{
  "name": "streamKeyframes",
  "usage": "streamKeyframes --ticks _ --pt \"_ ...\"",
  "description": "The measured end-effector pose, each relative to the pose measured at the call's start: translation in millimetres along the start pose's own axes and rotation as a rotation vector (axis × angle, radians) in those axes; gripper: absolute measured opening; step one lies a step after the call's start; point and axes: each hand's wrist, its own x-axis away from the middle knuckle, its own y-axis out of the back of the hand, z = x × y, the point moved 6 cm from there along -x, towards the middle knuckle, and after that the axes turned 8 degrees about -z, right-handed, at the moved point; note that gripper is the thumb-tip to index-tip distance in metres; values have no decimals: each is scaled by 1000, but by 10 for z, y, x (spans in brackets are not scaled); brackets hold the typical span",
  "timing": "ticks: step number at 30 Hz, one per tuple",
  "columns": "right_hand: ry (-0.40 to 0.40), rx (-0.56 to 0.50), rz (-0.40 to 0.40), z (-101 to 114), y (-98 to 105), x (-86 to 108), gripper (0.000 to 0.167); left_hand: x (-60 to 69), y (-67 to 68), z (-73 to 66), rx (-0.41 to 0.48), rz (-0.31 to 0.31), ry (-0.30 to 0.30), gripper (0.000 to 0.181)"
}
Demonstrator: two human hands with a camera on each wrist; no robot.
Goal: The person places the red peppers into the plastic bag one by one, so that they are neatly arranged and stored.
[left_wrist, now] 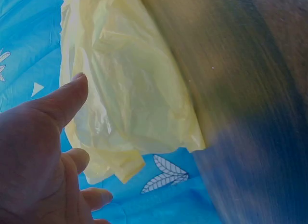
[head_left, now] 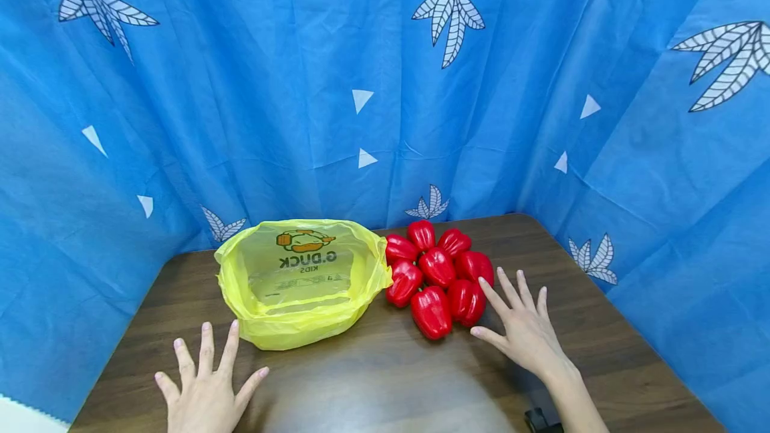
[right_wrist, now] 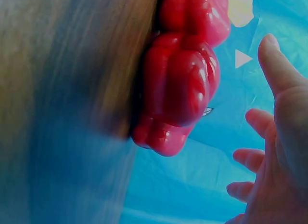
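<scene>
A yellow plastic bag [head_left: 301,333] with a printed duck logo stands on the table, its mouth spread wide toward me. Beside it on the right lie several glossy red bell peppers [head_left: 437,267] in a tight cluster. My left hand [head_left: 204,389], fingers spread, is in front of the bag's left side and holds nothing. In the left wrist view the bag's side [left_wrist: 125,89] shows beyond the thumb. My right hand [head_left: 529,333] is just right of the peppers, its fingers also spread and holding nothing. The right wrist view shows the nearest pepper [right_wrist: 175,84] apart from the fingers.
The dark wood-grain table [head_left: 361,393] extends in front of the bag and peppers. A blue curtain [head_left: 301,85] with leaf prints hangs close behind the table and along its sides. A small black object [head_left: 535,418] is by the right wrist.
</scene>
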Motion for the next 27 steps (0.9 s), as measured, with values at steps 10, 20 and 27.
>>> streamKeyframes --ticks 10,20,27 --pt "17 -139 -103 40 48 -57 91 -97 250 48 98 -112 -30 99" --pt "-181 -520 -53 -112 -180 -203 95 -591 509 -29 609 -84 57 76" --pt "-400 -695 82 -187 -390 -168 97 -769 307 -40 790 -56 156 65"
